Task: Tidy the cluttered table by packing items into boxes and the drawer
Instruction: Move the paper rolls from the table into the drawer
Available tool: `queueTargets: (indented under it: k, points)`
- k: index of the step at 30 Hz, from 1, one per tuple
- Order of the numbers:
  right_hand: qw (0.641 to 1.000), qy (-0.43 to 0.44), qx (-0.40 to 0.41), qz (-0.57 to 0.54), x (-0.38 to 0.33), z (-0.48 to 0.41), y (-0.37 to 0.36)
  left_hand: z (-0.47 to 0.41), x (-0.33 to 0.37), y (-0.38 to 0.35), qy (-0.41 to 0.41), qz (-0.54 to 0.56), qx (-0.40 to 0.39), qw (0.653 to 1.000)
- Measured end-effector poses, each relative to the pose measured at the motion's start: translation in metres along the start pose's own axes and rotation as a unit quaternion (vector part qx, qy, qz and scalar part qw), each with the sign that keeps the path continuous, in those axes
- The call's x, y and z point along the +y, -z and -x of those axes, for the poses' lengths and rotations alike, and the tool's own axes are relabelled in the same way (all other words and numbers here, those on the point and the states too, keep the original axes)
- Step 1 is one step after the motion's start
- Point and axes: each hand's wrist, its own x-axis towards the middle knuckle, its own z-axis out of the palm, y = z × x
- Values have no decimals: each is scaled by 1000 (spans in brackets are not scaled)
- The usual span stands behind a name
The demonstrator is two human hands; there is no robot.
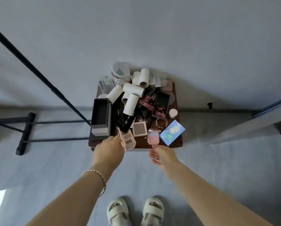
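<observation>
Your left grip (109, 150) grasps an open pink translucent eyeshadow palette (128, 141) over the front edge of the small dark brown wooden desk (142, 144). Your right grip (162, 156) is released, with loose fingers just short of a pink square compact (153, 138). White cardboard tubes (133, 90) are heaped against the grey wall (136, 30). An open dark grey box (101, 114) stands at the desk's left. The floor (55, 160) is grey tile.

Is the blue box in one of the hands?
No, the blue box lies on the table's front right corner, while the left hand grips a pink palette and the right hand holds nothing.
</observation>
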Motion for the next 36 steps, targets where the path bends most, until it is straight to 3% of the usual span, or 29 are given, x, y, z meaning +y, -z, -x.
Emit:
queueTargets:
  k: [5,11,17,19,21,22,26,30,32,36]
  points:
    - [990,-92,33,-100,65,-105,-16,-41,-50,-92,-21,-9,39,999]
    - [968,-102,10,-228,100,-212,-37,-82,-97,-171,-110,-25,97,989]
    - [986,-31,15,-164,111,-273,-54,-98,-116,-204,-168,-14,206,964]
    - [990,-6,35,-138,113,-286,-57,-101,-121,-204,-176,0,218,960]
    - [970,-65,28,-233,117,-301,-59,-104,-123,-206,-184,3,223,957]
    - [971,-62,31,-228,121,-305,-58,-103,-124,-207,-182,3,216,959]
    - [981,1,20,-194,133,-304,-50,-99,-120,-208,-161,39,236,958]
    - [975,-19,8,-220,161,-281,-38,-82,-104,-210,-144,115,214,959]
    - [983,-29,12,-179,181,-262,-30,-66,-97,-218,-131,114,158,972]
    - [988,-90,29,126,212,-207,-8,-34,-91,-235,-5,53,-53,997]
